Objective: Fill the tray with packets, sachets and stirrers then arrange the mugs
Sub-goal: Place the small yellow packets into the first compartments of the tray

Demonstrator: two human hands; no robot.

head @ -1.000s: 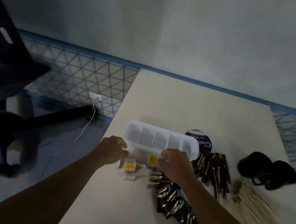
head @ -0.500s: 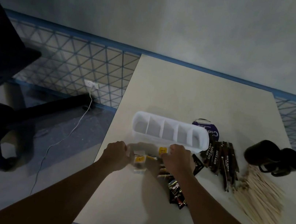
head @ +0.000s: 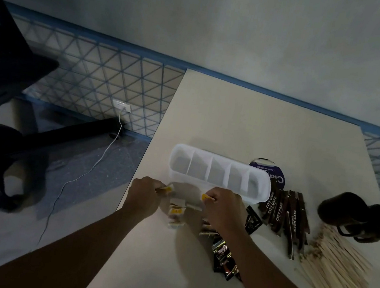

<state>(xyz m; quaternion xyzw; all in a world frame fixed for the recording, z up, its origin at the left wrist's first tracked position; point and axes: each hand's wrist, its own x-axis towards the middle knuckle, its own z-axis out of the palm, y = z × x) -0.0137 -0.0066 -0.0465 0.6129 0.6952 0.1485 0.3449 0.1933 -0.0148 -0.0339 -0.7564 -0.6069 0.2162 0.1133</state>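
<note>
Pale tabletop (head: 249, 118) against a grey wall, blue-trimmed lattice panel behind it; dim room. Dark chair (head: 3, 81) and a white cable (head: 81, 174) on the floor left of the tabletop.

White divided tray (head: 219, 173) sits mid-tabletop, its compartments look empty. Right of tray: round purple-label lid (head: 275, 174), half hidden behind the tray's end. Dark City Cafe sachets (head: 284, 212) just right of tray, two dark mugs (head: 355, 215) further right, touching each other, wooden stirrers (head: 338, 267) fanned out in front of the mugs.

Glossy dark packets (head: 223, 257) partly under the right forearm. Lighting too low to read them.

Both hands just in front of tray. Left hand (head: 144, 196) closed, pinching a yellow-tagged tea bag (head: 167, 188). Right hand (head: 224, 205) closed on another one (head: 206, 197). More tea bags (head: 176, 212) lie between the hands, blurred.
</note>
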